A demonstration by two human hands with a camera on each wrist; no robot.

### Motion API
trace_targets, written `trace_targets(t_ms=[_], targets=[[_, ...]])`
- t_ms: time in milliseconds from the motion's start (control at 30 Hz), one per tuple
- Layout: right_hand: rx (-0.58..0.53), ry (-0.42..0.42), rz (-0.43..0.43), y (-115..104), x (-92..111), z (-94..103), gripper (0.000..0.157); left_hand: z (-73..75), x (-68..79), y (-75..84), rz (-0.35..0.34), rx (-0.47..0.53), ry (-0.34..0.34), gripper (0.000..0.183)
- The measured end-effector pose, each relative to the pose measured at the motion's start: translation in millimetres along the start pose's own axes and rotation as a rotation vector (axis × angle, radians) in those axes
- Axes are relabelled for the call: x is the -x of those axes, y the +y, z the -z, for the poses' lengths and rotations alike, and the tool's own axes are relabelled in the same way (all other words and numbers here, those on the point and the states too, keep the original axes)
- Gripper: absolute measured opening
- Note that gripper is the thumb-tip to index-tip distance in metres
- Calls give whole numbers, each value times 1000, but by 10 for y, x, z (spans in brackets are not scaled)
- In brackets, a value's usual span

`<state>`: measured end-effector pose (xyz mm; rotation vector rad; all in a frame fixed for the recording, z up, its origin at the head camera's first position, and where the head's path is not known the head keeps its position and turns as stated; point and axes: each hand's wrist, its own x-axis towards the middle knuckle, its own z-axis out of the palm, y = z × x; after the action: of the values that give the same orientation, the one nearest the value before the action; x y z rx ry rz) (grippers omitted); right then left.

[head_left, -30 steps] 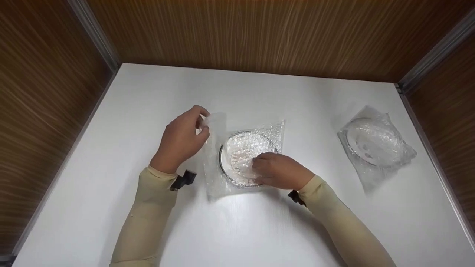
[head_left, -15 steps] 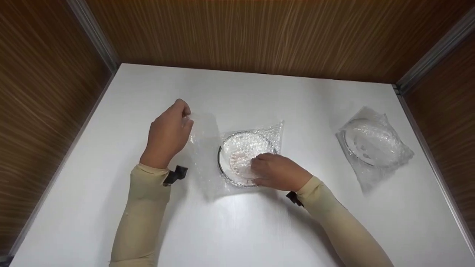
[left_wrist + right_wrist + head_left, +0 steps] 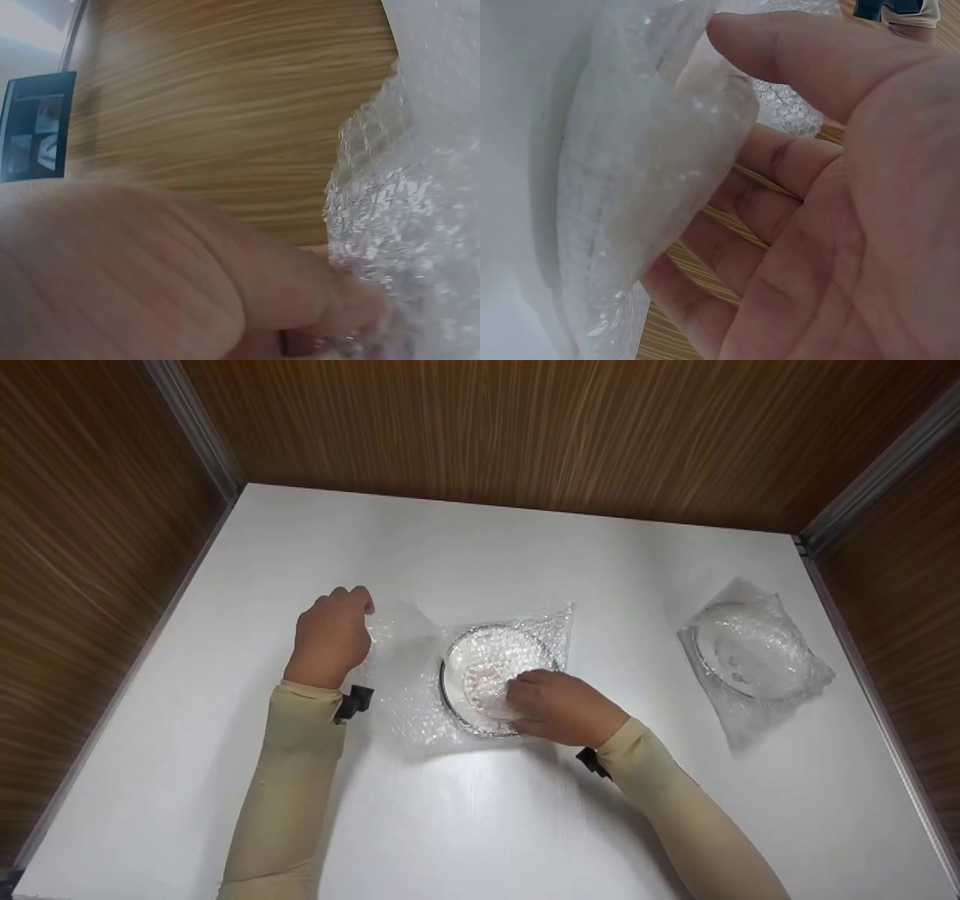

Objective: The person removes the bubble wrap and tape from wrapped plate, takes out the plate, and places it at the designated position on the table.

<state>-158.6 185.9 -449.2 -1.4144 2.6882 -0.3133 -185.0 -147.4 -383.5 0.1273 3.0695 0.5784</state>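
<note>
If the left hand (image 3: 331, 637) pulls hard on the bubble wrap (image 3: 409, 690), the thin film could tear, or the dish (image 3: 491, 656) could skid across the table (image 3: 480, 825), especially if the right hand (image 3: 559, 706) loses its grip on the slick plastic. The left hand pinches the wrap's loose edge; the right, thumb and bent fingers apart, seems to grip the covered dish, though glare and film blur the exact contact. The dish lies between the hands, just beside the right fingertips: round, whitish, dark-rimmed, with faint pinkish marks under shiny, crinkled bubbles.
</note>
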Motion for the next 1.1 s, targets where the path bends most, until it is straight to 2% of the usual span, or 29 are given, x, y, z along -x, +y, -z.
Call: trace_targets(t_ms=[67,167,300,400,467,600,700,767,867,1000,1100], targets=[[0,4,10,2,10,-5,30,-2,15,1,8,-29,-17,37],[5,15,23,3,24,-15,27,-8,59,70,-14,-59,17,34],[22,23,26,5,39,-25,23,-13,125,260,-73,-53,68,47],[22,26,20,10,49,-29,21,-65,149,411,-176,-18,57,57],[21,32,22,16,55,-30,21,-157,146,505,-280,-10,40,57],[36,51,30,34,56,-44,22,-425,119,676,-485,-7,-55,51],[39,57,29,42,51,-59,22,-638,96,761,-569,-37,-129,50],[40,56,24,42,48,-69,22,-760,83,788,-569,-77,-142,51],[45,51,27,35,50,-89,24,-888,89,794,-496,-127,-160,53],[37,53,41,21,49,-126,24,-983,123,765,-384,-117,-217,56],[38,69,52,15,40,-154,22,-1023,122,723,-351,-93,-251,58]])
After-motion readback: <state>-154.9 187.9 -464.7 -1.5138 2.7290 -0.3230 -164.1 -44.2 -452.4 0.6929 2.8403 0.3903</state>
